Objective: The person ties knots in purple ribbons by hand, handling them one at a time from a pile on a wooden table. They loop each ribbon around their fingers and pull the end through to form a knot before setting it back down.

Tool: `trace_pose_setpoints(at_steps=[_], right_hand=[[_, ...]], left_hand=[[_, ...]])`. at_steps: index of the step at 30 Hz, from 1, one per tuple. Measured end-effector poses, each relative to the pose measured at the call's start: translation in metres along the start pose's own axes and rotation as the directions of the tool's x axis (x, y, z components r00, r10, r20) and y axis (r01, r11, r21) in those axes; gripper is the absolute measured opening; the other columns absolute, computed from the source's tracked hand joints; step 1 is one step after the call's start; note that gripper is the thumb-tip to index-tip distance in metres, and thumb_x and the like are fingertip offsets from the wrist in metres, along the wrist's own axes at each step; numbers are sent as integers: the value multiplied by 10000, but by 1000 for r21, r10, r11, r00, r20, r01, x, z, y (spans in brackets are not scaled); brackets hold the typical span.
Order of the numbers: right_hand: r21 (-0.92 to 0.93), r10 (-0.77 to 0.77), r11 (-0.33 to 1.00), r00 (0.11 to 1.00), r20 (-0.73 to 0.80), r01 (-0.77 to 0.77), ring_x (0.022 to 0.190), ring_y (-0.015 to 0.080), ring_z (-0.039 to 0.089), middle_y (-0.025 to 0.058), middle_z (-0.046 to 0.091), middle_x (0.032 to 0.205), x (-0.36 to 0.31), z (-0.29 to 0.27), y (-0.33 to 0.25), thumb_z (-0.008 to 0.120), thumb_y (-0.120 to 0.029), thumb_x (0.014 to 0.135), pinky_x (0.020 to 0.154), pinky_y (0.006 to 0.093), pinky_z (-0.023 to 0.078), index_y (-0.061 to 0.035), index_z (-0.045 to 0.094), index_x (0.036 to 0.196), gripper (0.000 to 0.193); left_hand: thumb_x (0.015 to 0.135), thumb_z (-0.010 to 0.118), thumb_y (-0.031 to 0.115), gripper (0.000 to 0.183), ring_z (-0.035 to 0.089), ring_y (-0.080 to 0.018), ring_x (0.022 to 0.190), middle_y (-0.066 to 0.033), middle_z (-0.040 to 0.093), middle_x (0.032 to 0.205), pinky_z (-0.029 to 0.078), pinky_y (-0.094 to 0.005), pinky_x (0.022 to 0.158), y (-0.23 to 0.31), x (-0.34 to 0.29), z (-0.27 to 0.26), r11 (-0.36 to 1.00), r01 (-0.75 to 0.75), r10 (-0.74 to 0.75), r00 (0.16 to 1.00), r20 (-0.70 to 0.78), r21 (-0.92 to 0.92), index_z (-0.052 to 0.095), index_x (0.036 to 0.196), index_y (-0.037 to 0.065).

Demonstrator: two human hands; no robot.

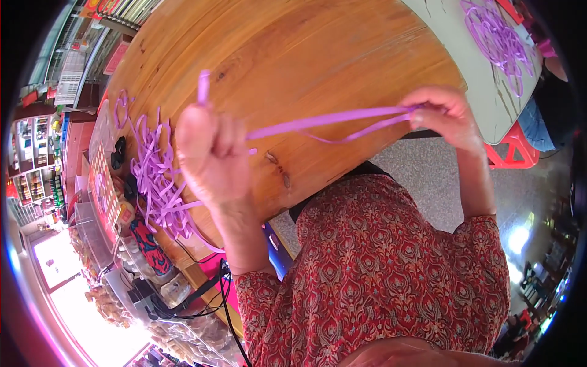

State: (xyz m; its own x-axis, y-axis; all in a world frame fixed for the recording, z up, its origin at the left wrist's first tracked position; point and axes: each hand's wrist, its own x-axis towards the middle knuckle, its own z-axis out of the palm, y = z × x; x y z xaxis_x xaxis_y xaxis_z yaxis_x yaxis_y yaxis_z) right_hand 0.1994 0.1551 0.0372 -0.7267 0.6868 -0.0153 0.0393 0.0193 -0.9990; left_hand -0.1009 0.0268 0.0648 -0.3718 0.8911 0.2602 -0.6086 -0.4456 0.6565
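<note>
You have a purple ribbon (342, 117) strung across the middle of the frame, between your two hands and above the wooden counter (293, 55). Your left hand (214, 150), left of centre, is blurred; its fingers look curled closed around the ribbon, with a short length poking up above the fist, though you cannot tell exactly how the fingers lie. Your right hand (452, 117), at the centre right, pinches the ribbon narrowly between thumb and fingers. A flat length runs nearly straight between the hands, and a slacker strand sags just below it from the right hand's pinch.

At the left of the frame, a loose pile of purple ribbon (160, 186) lies tangled on the counter, near your left forearm. Another purple bundle (498, 40) sits at the upper right on a pale table (489, 113).

The ribbon looks very light, thin and limp, probably a little slick and hard to damage, but likely to twist or snag. It is best held flat across its width, close to an end, between thumb and fingertip pads.
</note>
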Motion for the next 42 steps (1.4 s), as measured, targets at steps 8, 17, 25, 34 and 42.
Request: trace_pose_setpoints(at_steps=[8, 17, 25, 34, 42], right_hand=[[-209, -115, 975, 976, -187, 75, 789, 89, 583, 31, 618, 862, 0, -19, 0, 563, -43, 872, 724, 206, 472, 17, 647, 981, 150], [-126, -129, 985, 990, -56, 121, 840, 111, 592, 55, 630, 919, 21, -2, 7, 558, -51, 889, 770, 234, 478, 22, 633, 1016, 165], [-72, -258, 962, 963, 81, 263, 878, 119, 601, 60, 630, 930, 31, 39, -14, 557, -6, 878, 782, 235, 474, 8, 611, 1082, 211], [-317, -262, 917, 965, -17, 244, 847, 119, 608, 50, 636, 910, 17, 12, -2, 631, 10, 822, 729, 220, 470, -12, 643, 1033, 212], [-449, -396, 812, 917, 43, 371, 832, 150, 626, 71, 660, 877, 22, 14, 6, 626, 13, 815, 706, 243, 476, -1, 645, 996, 182]], left_hand=[[900, 514, 43, 69, 232, -53, 475, 35, 357, 598, 200, -226, 446, 34, 1, -58, 975, -67, 114, 969, -220, 210, 573, 907, 8], [805, 638, -2, 344, 564, -246, 984, -150, 485, 1145, 501, -340, 823, 25, 11, -60, -445, -6, 621, 718, 314, 896, 532, 1130, -41], [882, 592, 57, 265, 557, -121, 864, -67, 584, 977, 466, -251, 780, -79, -10, 54, 759, 62, -136, 989, 65, 648, 552, 1129, -31], [861, 631, 75, 65, 474, -48, 711, 28, 552, 758, 374, -194, 648, -80, -10, 37, 576, 184, -230, 971, -58, 797, 640, 871, 11], [835, 612, 27, 159, 563, -187, 818, -122, 578, 968, 442, -273, 642, -79, 2, 28, -445, -438, 67, 854, 517, 781, 593, 992, 10]])
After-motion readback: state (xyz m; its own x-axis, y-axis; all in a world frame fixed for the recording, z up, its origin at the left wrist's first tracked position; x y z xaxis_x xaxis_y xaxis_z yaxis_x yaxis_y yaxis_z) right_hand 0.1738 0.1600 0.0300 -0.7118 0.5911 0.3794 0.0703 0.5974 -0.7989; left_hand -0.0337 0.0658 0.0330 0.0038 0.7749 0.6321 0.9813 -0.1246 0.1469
